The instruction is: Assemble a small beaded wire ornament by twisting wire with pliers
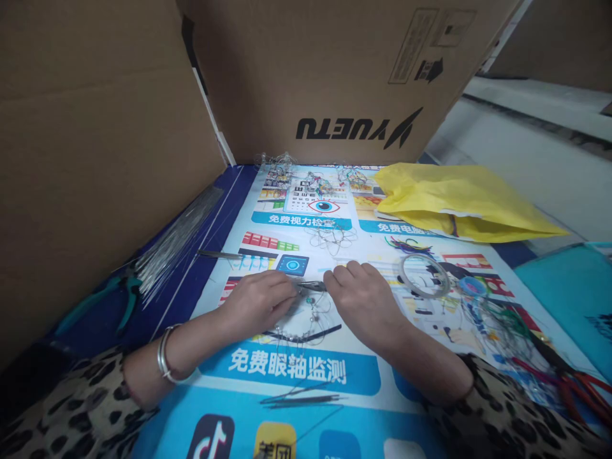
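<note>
My left hand (261, 299), a silver bangle at its wrist, is closed with its fingers pinched on a thin wire at the edge of a beaded wire ring (302, 336). Closed around a metal tool is my right hand (361, 299). The tool's pointed jaws, like those of needle-nose pliers (313, 286), reach left toward my left fingertips; its handles are hidden in my palm. Clear beads and wire loops of the ring hang between both hands, just above the printed sheet. Whether the jaws grip the wire is too small to tell.
Cardboard walls (306, 83) stand at the back and left. Wire lengths (176, 236) and teal-handled pliers (108, 303) lie left. Finished-looking wire pieces (332, 239) lie beyond my hands. Right are a yellow bag (459, 197), a wire coil (423, 276) and red-handled pliers (568, 382). Dark wires (306, 400) lie in front.
</note>
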A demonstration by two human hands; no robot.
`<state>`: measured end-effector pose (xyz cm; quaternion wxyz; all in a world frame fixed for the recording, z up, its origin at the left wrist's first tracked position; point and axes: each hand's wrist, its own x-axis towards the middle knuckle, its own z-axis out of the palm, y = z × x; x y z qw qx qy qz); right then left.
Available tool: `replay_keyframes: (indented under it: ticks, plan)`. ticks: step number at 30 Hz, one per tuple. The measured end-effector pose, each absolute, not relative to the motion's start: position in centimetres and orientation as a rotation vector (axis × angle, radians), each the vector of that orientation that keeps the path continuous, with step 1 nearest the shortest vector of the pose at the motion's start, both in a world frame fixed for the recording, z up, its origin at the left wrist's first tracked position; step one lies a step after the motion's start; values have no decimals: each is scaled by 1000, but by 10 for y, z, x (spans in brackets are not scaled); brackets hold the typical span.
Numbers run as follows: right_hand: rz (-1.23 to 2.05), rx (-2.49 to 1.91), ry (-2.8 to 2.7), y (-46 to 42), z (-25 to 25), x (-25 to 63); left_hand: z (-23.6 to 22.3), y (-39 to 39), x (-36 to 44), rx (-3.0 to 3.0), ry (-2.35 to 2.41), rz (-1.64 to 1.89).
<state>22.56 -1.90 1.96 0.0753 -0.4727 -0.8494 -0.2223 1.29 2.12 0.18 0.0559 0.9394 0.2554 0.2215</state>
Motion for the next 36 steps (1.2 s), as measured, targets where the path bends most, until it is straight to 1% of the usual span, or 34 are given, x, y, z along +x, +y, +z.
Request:
replay_keyframes:
  ticks: [8,18,23,29,36]
  plan:
    - [-803,-1291,-2505,-22,25,225,-1,30,10,2664,782,581]
    - [-628,-1468,-2512,-22,21,228,3,29,12,2618,873,586]
    - [-537,-1527,-2526,-22,22,227,4,29,12,2587,826,613]
    - [-539,-1527,-2534,-22,22,227,4,30,12,2452,762,705]
    - [-574,-1480,-2492,-25,20,229,10,31,12,2224,892,667]
